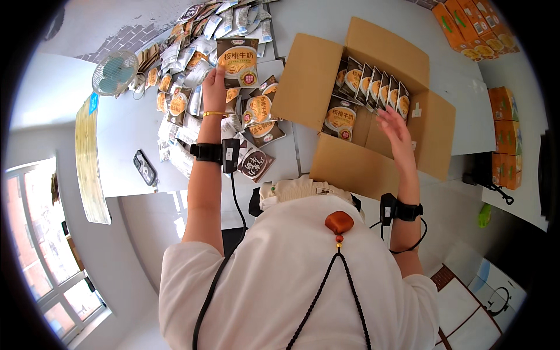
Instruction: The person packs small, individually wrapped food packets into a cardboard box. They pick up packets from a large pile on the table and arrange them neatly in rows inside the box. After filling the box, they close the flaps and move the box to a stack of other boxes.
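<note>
One packet was pinched in the person's left hand, above a heap of packets too jumbled to count. The right hand, fingers loosely parted and holding nothing visible, was over one open carton, near at least six upright packets; contact could not be told. One more packet leaned nearer its left corner. The pinched packet's brown front bore dark lettering on an orange-and-cream bowl, plus one red badge.
</note>
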The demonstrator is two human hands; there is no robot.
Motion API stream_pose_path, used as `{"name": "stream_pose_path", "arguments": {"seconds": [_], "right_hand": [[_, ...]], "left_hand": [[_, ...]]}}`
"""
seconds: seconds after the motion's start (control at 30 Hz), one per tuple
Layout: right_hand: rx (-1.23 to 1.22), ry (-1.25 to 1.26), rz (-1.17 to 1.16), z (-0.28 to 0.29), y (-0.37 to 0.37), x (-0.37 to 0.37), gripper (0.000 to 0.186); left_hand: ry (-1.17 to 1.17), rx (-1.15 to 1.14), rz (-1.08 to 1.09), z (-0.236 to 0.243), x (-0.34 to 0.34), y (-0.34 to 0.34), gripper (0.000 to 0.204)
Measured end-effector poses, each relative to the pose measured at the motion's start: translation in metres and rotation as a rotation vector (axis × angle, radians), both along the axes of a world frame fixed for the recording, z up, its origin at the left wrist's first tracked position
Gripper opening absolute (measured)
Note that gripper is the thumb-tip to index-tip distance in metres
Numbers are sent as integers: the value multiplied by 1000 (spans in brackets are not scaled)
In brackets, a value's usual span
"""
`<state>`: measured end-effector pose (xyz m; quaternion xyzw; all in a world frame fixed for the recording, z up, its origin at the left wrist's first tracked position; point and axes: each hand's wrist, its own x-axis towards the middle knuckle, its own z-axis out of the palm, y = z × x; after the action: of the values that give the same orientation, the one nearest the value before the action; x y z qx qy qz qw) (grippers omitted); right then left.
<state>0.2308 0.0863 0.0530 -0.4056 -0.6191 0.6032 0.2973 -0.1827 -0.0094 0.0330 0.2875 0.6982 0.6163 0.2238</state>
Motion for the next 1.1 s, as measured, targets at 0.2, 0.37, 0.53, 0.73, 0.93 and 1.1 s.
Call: {"name": "stream_pose_path", "arguments": {"seconds": [0.2,0.37,0.53,0.73,0.93,1.1], "right_hand": [[-197,254,104,26,-15,-32,40],[-128,204,-19,4,-22,-54,43],[-141,238,-366,-39,-3,-19,46],[-94,84,-581,-46,51,26,52],[230,-406,-433,-122,119,77,57],[431,-530,-360,-138,112,55,57]], "left_hand": [[-451,132,-438,47,60,15,30],[144,-84,-721,34,143,40,39],[-91,-114,-1104,9,213,81,65],[-37,-142,-1221,-36,285,154,70],[260,-423,-1246,-57,343,206,46],[399,-235,-1038,-114,338,222,32]]}}
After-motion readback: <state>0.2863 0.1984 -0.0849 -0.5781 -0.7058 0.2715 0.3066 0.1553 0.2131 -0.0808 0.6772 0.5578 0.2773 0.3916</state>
